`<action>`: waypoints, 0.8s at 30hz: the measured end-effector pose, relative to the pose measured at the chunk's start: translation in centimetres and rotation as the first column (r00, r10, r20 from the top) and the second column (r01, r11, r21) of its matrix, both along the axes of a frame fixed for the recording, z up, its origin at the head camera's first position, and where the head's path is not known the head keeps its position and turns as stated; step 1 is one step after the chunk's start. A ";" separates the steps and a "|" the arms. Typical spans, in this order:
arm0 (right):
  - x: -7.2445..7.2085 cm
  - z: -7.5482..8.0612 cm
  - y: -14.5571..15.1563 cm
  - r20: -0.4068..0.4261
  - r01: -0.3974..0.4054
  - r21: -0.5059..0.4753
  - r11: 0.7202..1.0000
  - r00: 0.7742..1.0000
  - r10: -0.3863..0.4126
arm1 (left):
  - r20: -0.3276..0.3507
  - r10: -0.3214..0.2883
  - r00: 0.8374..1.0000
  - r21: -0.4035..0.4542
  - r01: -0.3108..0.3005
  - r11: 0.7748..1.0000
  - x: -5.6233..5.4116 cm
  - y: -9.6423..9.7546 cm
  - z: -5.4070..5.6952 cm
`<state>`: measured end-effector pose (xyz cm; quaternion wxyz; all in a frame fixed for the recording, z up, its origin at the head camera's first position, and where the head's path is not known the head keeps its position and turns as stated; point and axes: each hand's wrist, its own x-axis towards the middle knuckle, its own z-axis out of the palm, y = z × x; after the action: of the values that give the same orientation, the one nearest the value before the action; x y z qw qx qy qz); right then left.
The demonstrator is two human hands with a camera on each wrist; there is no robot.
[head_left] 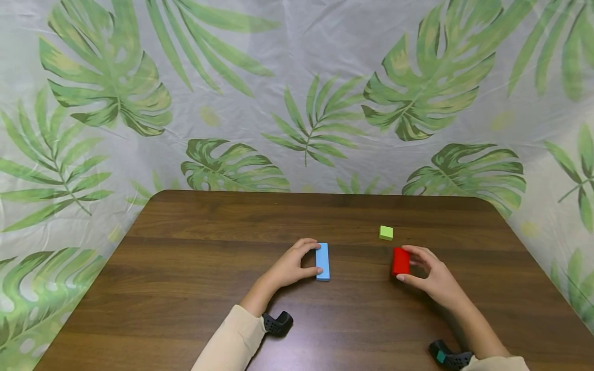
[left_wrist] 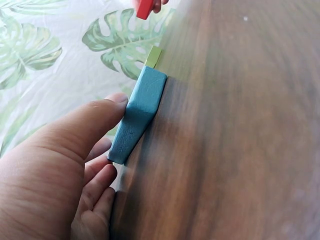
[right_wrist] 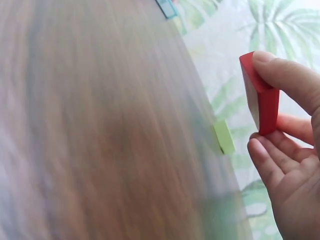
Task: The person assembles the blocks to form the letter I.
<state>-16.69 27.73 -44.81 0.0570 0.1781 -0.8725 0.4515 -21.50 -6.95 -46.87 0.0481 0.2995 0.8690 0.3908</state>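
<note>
A flat blue block lies lengthwise away from me on the wooden table. My left hand pinches it from the left, thumb at its near end and fingers at the far end. To the right, a red block is held by my right hand between thumb and fingers. In the right wrist view that red block is raised above the tabletop, with a pale underside showing. A small lime-green block sits on the table behind the red one, touched by neither hand.
The dark wooden table has rounded far corners. Behind its far edge hangs a pale cloth printed with green leaves. Black bands sit on both wrists, the left one close over the tabletop.
</note>
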 end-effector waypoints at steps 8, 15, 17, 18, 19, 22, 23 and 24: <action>0.2 0.2 -1.4 -0.002 -0.047 -0.013 0.999 0.999 0.047 | -0.001 0.000 1.000 0.003 0.000 1.000 0.1 0.0 0.1; 0.3 0.1 -2.3 -0.005 -0.080 -0.018 0.997 0.997 0.080 | 0.007 -0.003 1.000 0.003 0.003 1.000 0.1 0.0 0.2; 0.3 0.0 -2.6 -0.014 -0.091 -0.022 0.996 0.996 0.091 | 0.011 -0.004 1.000 0.004 0.004 1.000 0.1 0.0 0.2; 0.3 0.0 -2.8 -0.018 -0.097 -0.023 0.995 0.995 0.097 | 0.013 -0.003 1.000 0.004 0.003 1.000 0.1 0.0 0.3; 0.3 0.0 -2.9 -0.021 -0.103 -0.025 0.994 0.995 0.103 | 0.014 -0.003 1.000 0.004 0.003 1.000 0.1 0.0 0.3; 0.2 0.0 -3.5 -0.024 -0.120 -0.027 0.992 0.993 0.120 | 0.012 -0.001 1.000 0.004 0.001 1.000 0.1 0.0 0.3; 0.2 0.0 -3.7 -0.023 -0.126 -0.025 0.992 0.992 0.125 | 0.010 -0.001 1.000 0.004 0.001 1.000 0.1 0.0 0.3; 0.2 0.0 -4.0 -0.024 -0.131 -0.021 0.991 0.991 0.130 | 0.007 0.000 1.000 0.003 0.000 1.000 0.1 0.0 0.2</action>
<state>-16.51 23.77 -44.81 0.0391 0.2391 -0.8532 0.4619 -21.39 -6.94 -46.65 0.0507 0.2981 0.8683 0.3932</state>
